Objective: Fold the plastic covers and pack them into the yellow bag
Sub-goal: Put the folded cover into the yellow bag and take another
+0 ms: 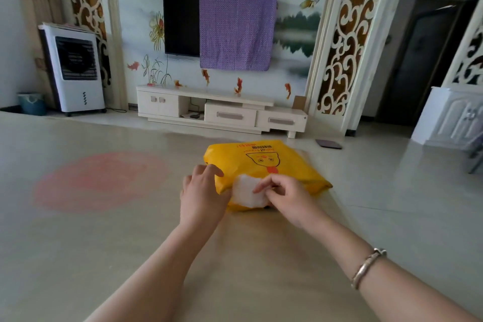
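A yellow bag point(285, 167) with an orange cartoon print lies flat on the beige table point(104, 230), its mouth turned toward me. A folded white plastic cover point(247, 191) sticks partly out of that mouth. My left hand point(202, 191) holds the bag's left mouth edge, thumb under the yellow flap and fingers curled over it. My right hand point(285, 193) pinches the near right part of the white cover at the opening. How much of the cover sits inside the bag is hidden.
A faint pink round patch point(102, 180) marks the table to the left. Beyond the table's far edge stand a white TV cabinet point(222, 110), a wall TV half draped in purple cloth point(235, 31), and a white air cooler point(75, 68).
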